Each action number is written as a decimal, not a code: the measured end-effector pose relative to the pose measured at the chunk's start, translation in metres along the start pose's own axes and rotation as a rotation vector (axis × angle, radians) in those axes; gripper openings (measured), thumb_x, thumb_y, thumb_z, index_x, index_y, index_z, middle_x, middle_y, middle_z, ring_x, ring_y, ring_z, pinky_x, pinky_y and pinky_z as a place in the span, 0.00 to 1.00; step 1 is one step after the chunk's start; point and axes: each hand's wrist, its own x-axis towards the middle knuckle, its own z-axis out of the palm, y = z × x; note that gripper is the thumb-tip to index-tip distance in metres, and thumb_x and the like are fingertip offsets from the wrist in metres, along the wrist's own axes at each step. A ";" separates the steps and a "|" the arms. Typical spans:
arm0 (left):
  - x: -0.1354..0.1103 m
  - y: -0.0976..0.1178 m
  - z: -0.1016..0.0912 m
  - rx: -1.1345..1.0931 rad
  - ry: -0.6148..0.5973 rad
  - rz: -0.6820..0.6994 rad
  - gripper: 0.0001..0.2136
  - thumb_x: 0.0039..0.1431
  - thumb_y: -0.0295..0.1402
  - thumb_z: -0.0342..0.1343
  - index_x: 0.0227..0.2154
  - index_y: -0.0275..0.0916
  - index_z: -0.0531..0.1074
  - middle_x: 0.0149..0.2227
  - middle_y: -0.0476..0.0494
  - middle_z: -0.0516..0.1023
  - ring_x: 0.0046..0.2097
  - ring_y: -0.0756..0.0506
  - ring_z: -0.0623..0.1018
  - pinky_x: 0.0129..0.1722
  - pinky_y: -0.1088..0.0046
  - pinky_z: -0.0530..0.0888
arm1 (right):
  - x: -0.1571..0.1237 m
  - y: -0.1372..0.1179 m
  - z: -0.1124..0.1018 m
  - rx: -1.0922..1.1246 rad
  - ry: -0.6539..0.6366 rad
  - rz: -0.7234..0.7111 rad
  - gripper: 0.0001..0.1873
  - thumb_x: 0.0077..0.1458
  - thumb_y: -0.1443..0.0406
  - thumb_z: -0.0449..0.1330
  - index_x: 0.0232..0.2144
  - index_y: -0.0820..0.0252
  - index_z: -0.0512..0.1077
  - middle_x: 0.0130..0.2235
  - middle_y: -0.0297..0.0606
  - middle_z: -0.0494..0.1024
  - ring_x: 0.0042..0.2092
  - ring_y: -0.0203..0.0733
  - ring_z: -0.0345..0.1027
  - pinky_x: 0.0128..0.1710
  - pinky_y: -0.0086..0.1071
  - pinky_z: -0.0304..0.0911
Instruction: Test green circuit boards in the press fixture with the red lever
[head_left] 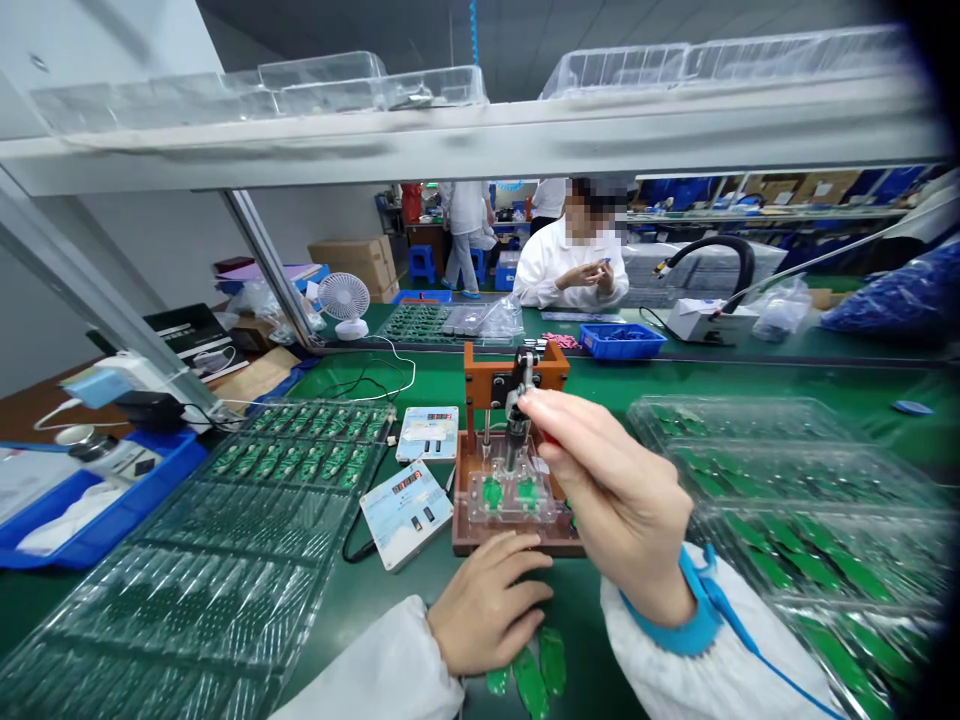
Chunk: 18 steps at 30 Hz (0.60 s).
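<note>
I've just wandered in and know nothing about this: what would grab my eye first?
Probably the orange-framed device at the center of the bench, with the person's right hand at its lever. Next comes the bright blue band around that wrist. Green pieces also stand out, lying on the dark green surface by the left hand.

Right hand [626, 485] grasping lever [523, 380] of orange-framed jig [480, 385]; left hand [491, 605] spread, just beside loose green boards [530, 685]

Lever [525, 370]: partly hidden by right hand [622, 490]
Green boards [529, 686]: partly behind left hand [491, 600]
Display digits [408, 484]: illegibly small
Left tray [225, 565]: cut off below
</note>
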 end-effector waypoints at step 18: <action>0.020 -0.015 -0.102 -0.551 0.090 -0.444 0.09 0.67 0.37 0.60 0.40 0.38 0.81 0.42 0.41 0.83 0.45 0.44 0.81 0.49 0.69 0.76 | -0.045 0.030 0.008 0.231 0.003 0.031 0.26 0.60 0.78 0.55 0.56 0.54 0.76 0.57 0.34 0.78 0.61 0.48 0.70 0.65 0.44 0.66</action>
